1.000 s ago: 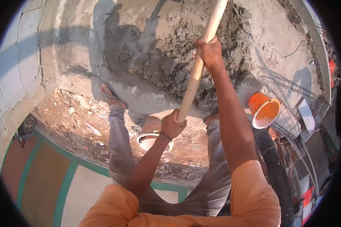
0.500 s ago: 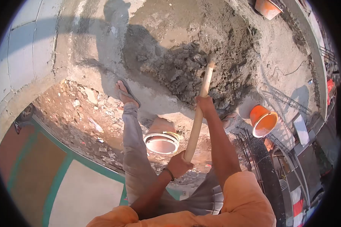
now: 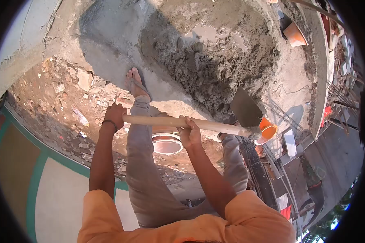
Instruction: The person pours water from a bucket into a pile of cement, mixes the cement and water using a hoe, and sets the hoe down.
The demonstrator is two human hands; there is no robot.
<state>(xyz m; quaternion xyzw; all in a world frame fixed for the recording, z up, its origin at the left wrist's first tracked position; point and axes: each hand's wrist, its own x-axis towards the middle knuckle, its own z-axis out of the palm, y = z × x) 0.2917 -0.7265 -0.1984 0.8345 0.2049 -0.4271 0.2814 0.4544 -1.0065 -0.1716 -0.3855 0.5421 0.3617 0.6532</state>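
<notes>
The hoe [image 3: 154,120] is held crosswise over the legs, its handle wrapped by the grip of the left hand [image 3: 116,115] and of the right hand [image 3: 190,131]. The bucket [image 3: 268,131] could be knocked if the blade [image 3: 246,108] were swung low. By that blade the bucket is partly hidden; whether they touch cannot be told.

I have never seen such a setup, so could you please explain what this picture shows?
Certainly. There is no machine: a person works bare-handed, seen from a head-worn camera looking forward and down. Each hand is a grip. The left grip holds the end of a wooden handle; the right grip holds it farther along. At its far end is a flat grey blade, near an orange bucket. Ahead, a wet-looking grey mix lies on the ground.
</notes>
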